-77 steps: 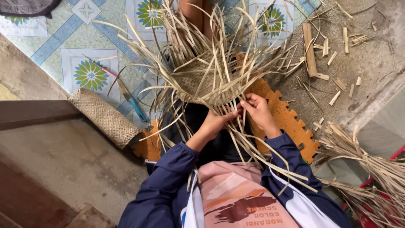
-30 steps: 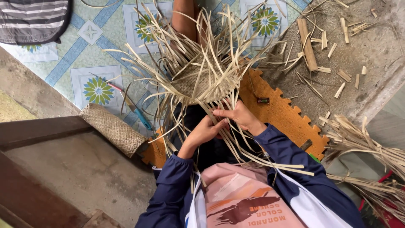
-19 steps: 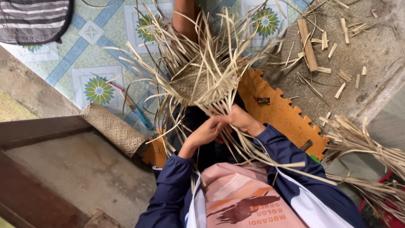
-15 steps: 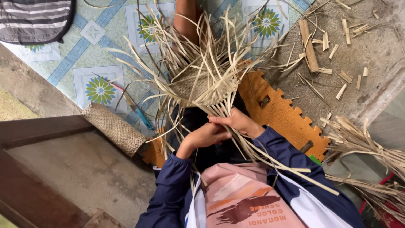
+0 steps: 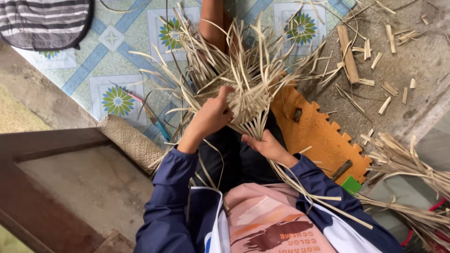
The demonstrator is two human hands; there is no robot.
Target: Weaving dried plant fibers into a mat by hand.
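Both hands are on the half-woven basket (image 5: 243,89) of pale strips, held over the lap in the middle of the scene. The left hand (image 5: 213,115) clasps its left side; the right hand (image 5: 265,145), apart and nearer, pinches strips under its near edge. An orange foam mat (image 5: 323,136) lies right, a loose strip bundle (image 5: 408,164) further right.

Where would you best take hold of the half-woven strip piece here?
Probably at the tight woven body of the half-woven strip piece, from its near lower edge and left flank, where the left hand and right hand sit; loose strip ends fan outward elsewhere.
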